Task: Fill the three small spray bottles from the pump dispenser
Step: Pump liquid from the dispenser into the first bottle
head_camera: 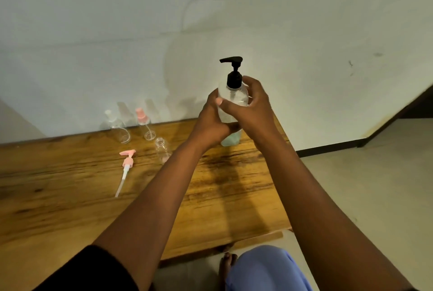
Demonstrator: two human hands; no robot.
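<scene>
A clear pump dispenser (232, 96) with a black pump head stands at the far right of the wooden table, a little pale green liquid in its bottom. My left hand (212, 124) grips its body from the left and my right hand (251, 106) wraps it from the right, thumb across the front. Left of it an uncapped clear small bottle (162, 150) stands open. Behind that stand a small bottle with a pink spray cap (143, 124) and another with a clear cap (116, 126).
A loose pink pump top with its white tube (125, 168) lies on the wooden table (70, 197) left of the open bottle. A white wall runs right behind the table. The table ends just right of the dispenser, with floor beyond. My knee and foot show below the front edge.
</scene>
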